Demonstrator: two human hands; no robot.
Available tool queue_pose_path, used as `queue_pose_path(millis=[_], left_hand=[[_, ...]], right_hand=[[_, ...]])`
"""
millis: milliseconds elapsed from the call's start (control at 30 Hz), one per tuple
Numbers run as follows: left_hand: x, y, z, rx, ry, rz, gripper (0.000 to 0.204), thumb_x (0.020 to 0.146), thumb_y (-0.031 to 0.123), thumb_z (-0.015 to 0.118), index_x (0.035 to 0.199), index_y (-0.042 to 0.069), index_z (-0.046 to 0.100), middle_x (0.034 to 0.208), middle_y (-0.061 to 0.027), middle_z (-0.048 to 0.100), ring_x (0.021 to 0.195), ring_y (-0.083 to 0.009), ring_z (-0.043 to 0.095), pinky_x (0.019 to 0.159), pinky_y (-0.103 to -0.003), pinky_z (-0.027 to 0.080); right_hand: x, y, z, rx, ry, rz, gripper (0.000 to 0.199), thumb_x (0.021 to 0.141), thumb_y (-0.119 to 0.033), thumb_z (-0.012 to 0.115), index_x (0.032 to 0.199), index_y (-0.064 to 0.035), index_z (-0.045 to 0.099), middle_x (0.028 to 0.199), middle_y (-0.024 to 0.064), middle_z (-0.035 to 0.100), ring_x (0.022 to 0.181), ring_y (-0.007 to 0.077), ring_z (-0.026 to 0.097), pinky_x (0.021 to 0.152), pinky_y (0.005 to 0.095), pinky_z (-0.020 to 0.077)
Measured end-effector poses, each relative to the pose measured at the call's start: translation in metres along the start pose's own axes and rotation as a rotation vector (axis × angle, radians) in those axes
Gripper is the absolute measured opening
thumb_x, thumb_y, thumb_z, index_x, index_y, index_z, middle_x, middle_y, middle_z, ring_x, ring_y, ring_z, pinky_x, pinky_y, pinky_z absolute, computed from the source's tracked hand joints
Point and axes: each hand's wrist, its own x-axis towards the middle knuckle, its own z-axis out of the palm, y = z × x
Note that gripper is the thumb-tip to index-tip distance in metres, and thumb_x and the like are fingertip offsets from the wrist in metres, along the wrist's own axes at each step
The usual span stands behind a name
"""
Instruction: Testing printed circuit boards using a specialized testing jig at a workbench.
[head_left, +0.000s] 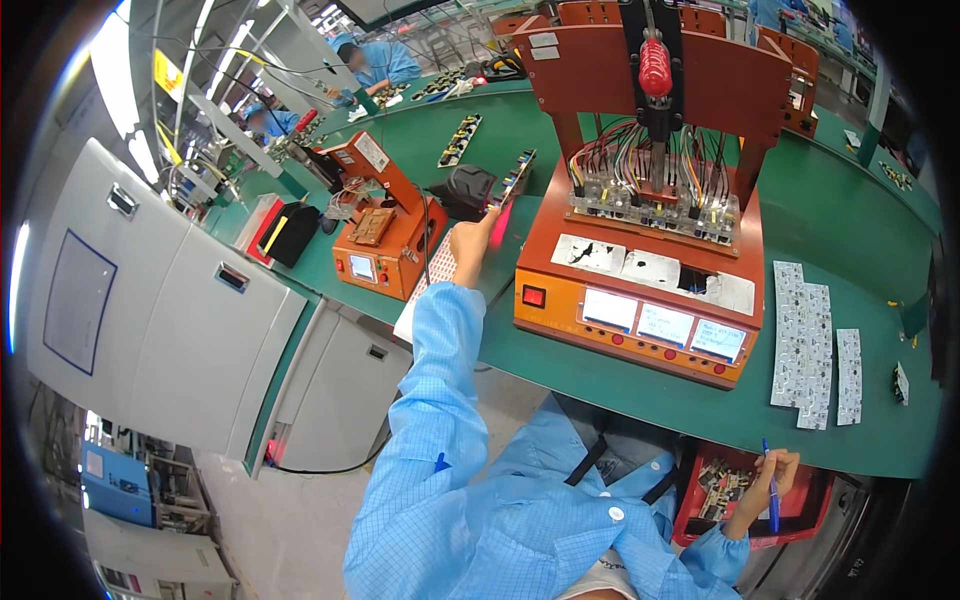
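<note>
Blue checked fabric covers my left arm up to the wrist, and there the fingers of my left hand [470, 243] are closed on the near end of a narrow circuit board [517, 175], which stands tilted above the table [730, 405]. Pinching only its end probably spares the parts crowded along its face. My right hand [777, 470] has its fingers curled around a blue pen [773, 505], held upright; that grip looks more like carrying than writing.

Just beside the board sits a dark device [468, 190], perhaps a scanner, and a red glow [503, 222] shows by my left hand; I cannot tell whether device and board touch. Near my left wrist lies a white sheet with a red grid [441, 268], likely there for easy reach.

Below my right hand, a red bin [700, 530] holds loose small pieces, low beside the table's edge, presumably to leave the working surface free. Between my two hands stands the large orange machine [655, 242], its screens turned toward me, I suppose for reading. To its right, pale board panels [805, 340] lie flat in close rows, perhaps so they stay orderly. Farther left, the small orange machine [410, 250] also faces my side.
</note>
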Motion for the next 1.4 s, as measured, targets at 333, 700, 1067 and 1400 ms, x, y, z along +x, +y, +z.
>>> queue_pose_path(millis=[333, 700, 1067, 1400], left_hand=[[0.010, -0.006, 0.008, -0.298, -0.078, -0.074, 0.063, 0.062, 0.062, 0.067, 0.049, 0.001, 0.060, 0.048, -0.0100, 0.056, 0.049, -0.0225, 0.056, 0.053, -0.035, 0.042], [0.003, 0.002, 0.018, -0.377, -0.091, -0.059, 0.052, 0.065, 0.051, 0.073, 0.051, 0.003, 0.058, 0.052, -0.0066, 0.054, 0.046, -0.0169, 0.054, 0.047, -0.031, 0.041], [0.017, 0.034, 0.050, -0.968, -0.387, -0.254, 0.036, 0.069, 0.034, 0.078, 0.087, 0.008, 0.062, 0.073, -0.0040, 0.059, 0.069, -0.0159, 0.060, 0.068, -0.033, 0.054], [0.011, 0.047, 0.056, -0.952, -0.161, -0.209, 0.034, 0.070, 0.025, 0.078, 0.080, -0.002, 0.061, 0.075, -0.0047, 0.058, 0.066, -0.0140, 0.058, 0.058, -0.031, 0.056]], right_hand=[[-0.001, -0.004, -0.002, -0.019, 0.007, -0.009, 0.016, 0.087, -0.001, 0.049, 0.076, -0.0055, 0.038, 0.070, 0.0031, 0.042, 0.061, 0.0080, 0.039, 0.058, 0.0222, 0.0334], [0.000, 0.001, 0.000, -0.010, 0.010, -0.005, 0.016, 0.086, -0.001, 0.049, 0.075, -0.0052, 0.038, 0.068, 0.0026, 0.041, 0.061, 0.0077, 0.038, 0.058, 0.0219, 0.0318], [-0.001, -0.002, -0.008, -0.048, 0.004, 0.014, 0.015, 0.088, -0.003, 0.049, 0.077, -0.0065, 0.040, 0.070, 0.0015, 0.042, 0.061, 0.0070, 0.040, 0.056, 0.0206, 0.0331], [-0.020, 0.011, -0.031, -0.150, 0.164, 0.016, 0.015, 0.087, -0.004, 0.051, 0.075, -0.0051, 0.041, 0.071, 0.0014, 0.041, 0.063, 0.0074, 0.039, 0.058, 0.0216, 0.0331]])
